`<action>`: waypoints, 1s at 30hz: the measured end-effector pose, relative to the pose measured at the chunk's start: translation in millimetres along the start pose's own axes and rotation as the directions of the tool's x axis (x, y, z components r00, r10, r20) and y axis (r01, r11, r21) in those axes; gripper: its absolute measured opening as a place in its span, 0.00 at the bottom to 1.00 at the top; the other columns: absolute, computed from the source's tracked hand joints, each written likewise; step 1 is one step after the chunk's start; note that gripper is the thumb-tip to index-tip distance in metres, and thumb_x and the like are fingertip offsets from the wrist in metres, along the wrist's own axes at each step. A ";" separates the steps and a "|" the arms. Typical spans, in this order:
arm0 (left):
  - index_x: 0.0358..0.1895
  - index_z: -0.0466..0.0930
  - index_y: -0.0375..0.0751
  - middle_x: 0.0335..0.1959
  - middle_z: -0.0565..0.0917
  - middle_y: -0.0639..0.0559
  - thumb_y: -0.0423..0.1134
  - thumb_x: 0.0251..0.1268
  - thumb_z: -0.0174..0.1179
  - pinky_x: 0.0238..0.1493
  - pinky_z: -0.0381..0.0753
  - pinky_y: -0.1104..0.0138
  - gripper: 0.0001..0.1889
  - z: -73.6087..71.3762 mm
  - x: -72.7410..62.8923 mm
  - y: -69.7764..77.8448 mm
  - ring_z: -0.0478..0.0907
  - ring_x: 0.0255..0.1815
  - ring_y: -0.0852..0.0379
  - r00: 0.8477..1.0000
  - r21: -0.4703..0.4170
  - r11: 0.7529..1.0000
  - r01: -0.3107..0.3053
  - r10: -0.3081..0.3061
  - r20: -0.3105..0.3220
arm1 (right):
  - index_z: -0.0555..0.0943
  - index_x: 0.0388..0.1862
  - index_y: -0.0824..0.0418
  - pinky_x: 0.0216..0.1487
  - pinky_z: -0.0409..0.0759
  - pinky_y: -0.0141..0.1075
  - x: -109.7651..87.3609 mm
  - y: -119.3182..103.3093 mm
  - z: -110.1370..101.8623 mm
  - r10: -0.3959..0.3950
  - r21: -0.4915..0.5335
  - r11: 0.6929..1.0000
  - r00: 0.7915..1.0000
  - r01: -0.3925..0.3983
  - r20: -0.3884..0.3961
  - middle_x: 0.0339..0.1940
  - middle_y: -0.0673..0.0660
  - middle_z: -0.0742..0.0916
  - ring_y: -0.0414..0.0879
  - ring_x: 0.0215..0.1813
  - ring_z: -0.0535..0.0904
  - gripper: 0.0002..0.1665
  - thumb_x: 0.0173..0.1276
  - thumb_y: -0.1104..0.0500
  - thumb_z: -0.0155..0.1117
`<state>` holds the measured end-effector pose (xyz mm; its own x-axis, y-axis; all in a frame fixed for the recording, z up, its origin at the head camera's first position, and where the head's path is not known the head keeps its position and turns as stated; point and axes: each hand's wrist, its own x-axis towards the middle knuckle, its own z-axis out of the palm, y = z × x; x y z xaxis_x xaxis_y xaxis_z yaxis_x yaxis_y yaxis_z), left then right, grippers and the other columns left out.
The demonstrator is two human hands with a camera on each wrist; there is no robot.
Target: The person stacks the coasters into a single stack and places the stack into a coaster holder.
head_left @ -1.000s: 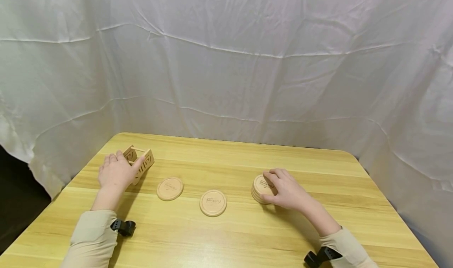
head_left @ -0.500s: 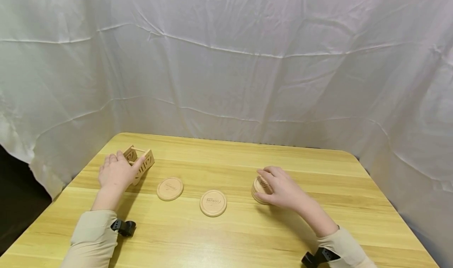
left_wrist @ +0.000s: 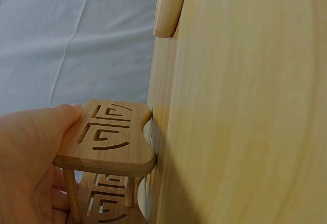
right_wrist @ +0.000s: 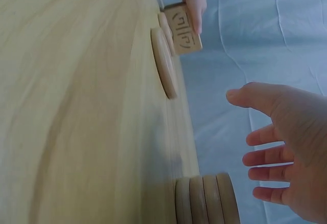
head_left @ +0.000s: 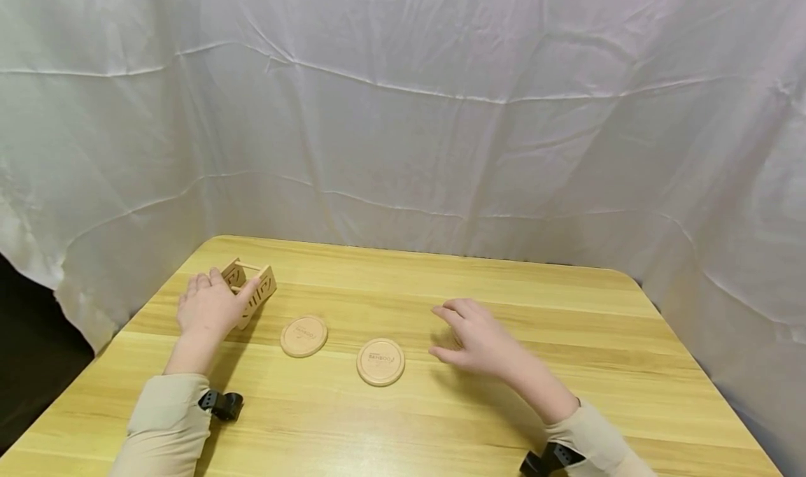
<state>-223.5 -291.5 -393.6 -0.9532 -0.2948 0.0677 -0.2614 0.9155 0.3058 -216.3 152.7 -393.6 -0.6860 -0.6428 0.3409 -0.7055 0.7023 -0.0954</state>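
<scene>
On the table's left, my left hand [head_left: 208,305] grips a bamboo coaster holder [head_left: 259,296] with cut-out side panels. In the left wrist view, the thumb lies against one panel of the holder [left_wrist: 110,137], with the fingers behind it. My right hand [head_left: 475,337] hovers over a stack of coasters, fingers spread and holding nothing. That stack is almost wholly covered by the hand in the head view; the right wrist view shows several stacked coasters [right_wrist: 207,201] just below the fingers. Two single coasters lie flat between the hands, one nearer the holder [head_left: 303,336], the other [head_left: 380,362] mid-table.
A pale wooden table [head_left: 352,435] spans the front. White cloth [head_left: 403,127] hangs behind and along its sides. Black camera straps sit on both wrists, the left strap [head_left: 220,405] over a beige sleeve [head_left: 165,414].
My right hand has moved left off the coaster stack, without a coaster, and its fingers have spread. My left hand and the holder have stayed put.
</scene>
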 end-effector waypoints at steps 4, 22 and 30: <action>0.72 0.42 0.16 0.69 0.50 0.13 0.74 0.67 0.30 0.71 0.51 0.33 0.57 -0.6 -0.8 0.5 0.47 0.72 0.20 1.000 -0.003 1.000 0.001 0.000 0.004 | 0.77 0.62 0.61 0.61 0.78 0.49 4.2 -7.0 2.9 -0.028 -0.006 1.000 1.000 0.028 0.009 0.55 0.58 0.82 0.53 0.59 0.78 0.39 0.59 0.39 0.69; 0.72 0.41 0.17 0.70 0.49 0.14 0.75 0.67 0.30 0.71 0.50 0.33 0.57 -0.7 0.1 0.4 0.46 0.73 0.21 1.000 -0.009 1.000 0.008 -0.008 0.014 | 0.72 0.68 0.59 0.65 0.75 0.46 20.8 -34.8 17.3 -0.075 0.088 0.994 0.985 0.062 0.153 0.60 0.57 0.79 0.51 0.63 0.73 0.43 0.60 0.36 0.66; 0.72 0.41 0.16 0.70 0.49 0.14 0.75 0.67 0.30 0.71 0.50 0.33 0.57 0.7 0.7 -1.0 0.46 0.72 0.21 1.000 -0.002 1.000 0.005 -0.005 0.012 | 0.71 0.69 0.57 0.65 0.75 0.44 24.7 -43.6 27.1 -0.093 0.084 0.993 0.975 0.078 0.203 0.60 0.54 0.78 0.48 0.63 0.72 0.45 0.60 0.34 0.65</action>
<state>-224.0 -292.4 -394.5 -0.9535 -0.2963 0.0549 -0.2661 0.9134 0.3079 -207.3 97.9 -406.3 -0.6389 -0.7543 0.1512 -0.7691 0.6219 -0.1472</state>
